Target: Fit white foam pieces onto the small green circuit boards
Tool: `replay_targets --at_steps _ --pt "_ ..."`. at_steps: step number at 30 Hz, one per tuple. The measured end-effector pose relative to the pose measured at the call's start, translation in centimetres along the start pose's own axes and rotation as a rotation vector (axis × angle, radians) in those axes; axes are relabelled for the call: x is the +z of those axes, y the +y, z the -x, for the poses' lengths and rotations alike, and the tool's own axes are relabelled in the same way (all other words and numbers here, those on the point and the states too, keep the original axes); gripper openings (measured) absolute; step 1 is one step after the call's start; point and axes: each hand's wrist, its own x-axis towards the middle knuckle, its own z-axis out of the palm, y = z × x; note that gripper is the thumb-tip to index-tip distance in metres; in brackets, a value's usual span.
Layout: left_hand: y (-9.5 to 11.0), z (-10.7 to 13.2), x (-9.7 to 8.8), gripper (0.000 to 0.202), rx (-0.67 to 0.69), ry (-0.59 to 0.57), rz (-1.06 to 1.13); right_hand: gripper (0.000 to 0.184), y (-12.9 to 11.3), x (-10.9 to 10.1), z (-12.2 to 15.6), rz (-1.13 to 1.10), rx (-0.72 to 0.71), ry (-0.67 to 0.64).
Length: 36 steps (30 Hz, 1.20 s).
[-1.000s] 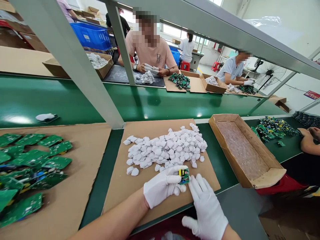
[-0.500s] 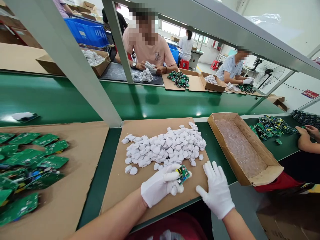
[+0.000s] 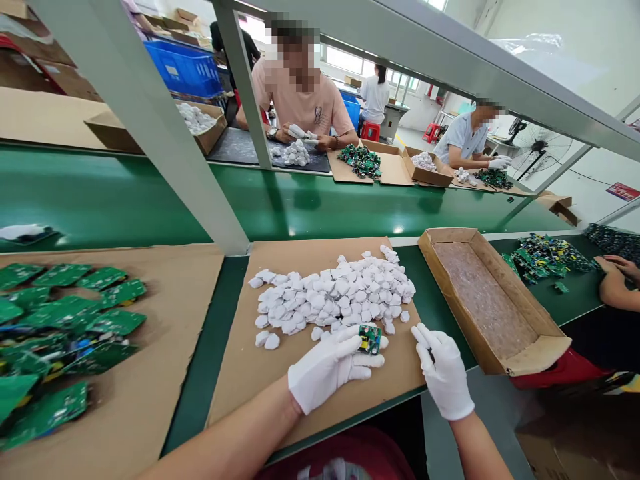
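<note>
My left hand [image 3: 327,368], in a white glove, is closed on a small green circuit board [image 3: 370,338] held between thumb and fingers over the brown cardboard sheet [image 3: 250,373]. Just beyond it lies a heap of several small white plastic pieces [image 3: 335,293]. My right hand [image 3: 445,373], also gloved, rests at the sheet's right edge with its fingers curled; whether anything is in them is hidden.
A shallow cardboard box [image 3: 525,363] lies to the right, with a pile of green boards [image 3: 543,257] and another person's arm [image 3: 617,287] beyond. More green boards [image 3: 65,320] lie on cardboard at left. A grey post [image 3: 165,140] rises ahead. Other people work across the green conveyor [image 3: 320,207].
My right hand left the board, moved right to the sheet's edge and curled its fingers. My left hand kept the board and shifted slightly forward.
</note>
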Motion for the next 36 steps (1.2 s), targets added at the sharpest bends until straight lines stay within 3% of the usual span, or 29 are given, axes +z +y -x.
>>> replay_targets --at_steps 4,6,10,14,22,27,31,33,36 --pt "-0.3 -0.2 -0.1 0.024 0.010 0.047 -0.008 0.036 -4.1 -0.5 0.1 -0.503 0.137 -0.057" --pt "-0.5 -0.3 -0.2 0.024 0.013 0.083 -0.017 0.028 -6.1 -0.8 0.1 -0.555 0.146 -0.060" --pt "-1.0 -0.6 -0.3 0.028 0.059 0.061 -0.042 0.015 -8.2 -0.6 -0.2 -0.435 -0.041 0.014" --pt "-1.3 -0.7 -0.5 0.028 0.100 0.035 -0.115 0.017 -8.1 0.2 -0.3 -0.305 -0.153 0.053" --pt "-1.2 -0.5 0.3 0.024 0.209 0.146 -0.426 0.019 -7.9 -0.7 -0.9 -0.007 -0.314 -0.032" --pt "-1.5 -0.3 0.6 0.021 0.303 0.146 -0.462 0.018 -8.3 0.5 -1.2 0.129 -0.330 0.085" --pt "-1.4 -0.6 0.0 0.025 0.214 0.133 -0.396 0.018 -8.1 1.2 -1.5 0.064 -0.289 0.021" --pt "-1.1 -0.8 -0.2 0.027 0.162 0.086 -0.338 0.026 -8.1 0.9 -1.5 0.012 -0.250 -0.033" --pt "-0.7 -0.9 -0.2 0.028 0.134 0.054 -0.286 0.034 -8.0 0.7 -1.4 -0.024 -0.212 0.003"
